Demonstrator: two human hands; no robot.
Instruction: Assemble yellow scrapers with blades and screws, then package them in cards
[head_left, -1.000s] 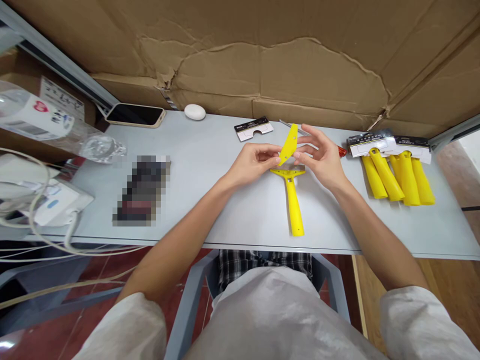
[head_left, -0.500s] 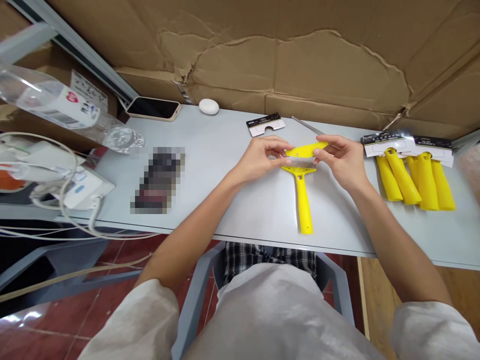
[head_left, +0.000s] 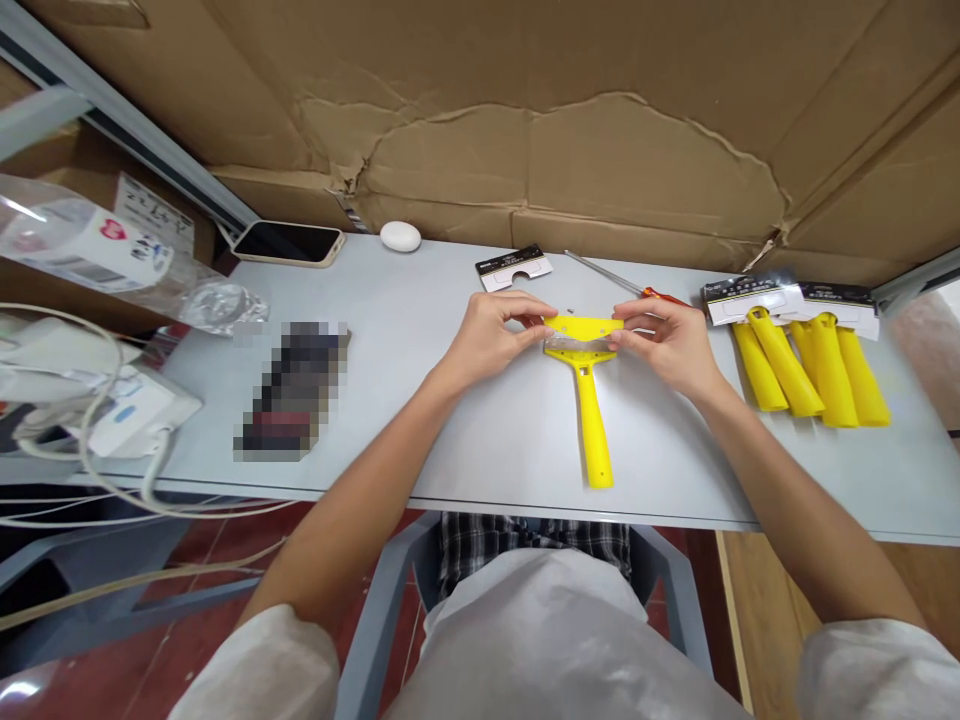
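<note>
A yellow scraper handle (head_left: 592, 430) lies on the table in front of me, its wide head pointing away from me. Right at that head is a small yellow cover plate (head_left: 581, 328), with a shiny metal blade (head_left: 589, 344) showing between the two. My left hand (head_left: 496, 335) pinches the left end of the plate. On the opposite end, my right hand (head_left: 671, 345) pinches it with thumb and fingers, close to the blade. Whether the plate rests on the head or hovers just above it, I cannot tell.
Behind my right hand lies a screwdriver (head_left: 611, 273). Several yellow handles (head_left: 829, 370) with cards lie at the right. A card (head_left: 514, 267), a white oval object (head_left: 400, 236), a phone (head_left: 289, 243), a plastic bottle (head_left: 112, 250) and a power strip (head_left: 142, 400) lie farther left.
Both hands have brought the cover plate down towards the scraper head, and it now sits level instead of tilted. The screwdriver's red handle has come into sight. The camera view has shifted slightly.
</note>
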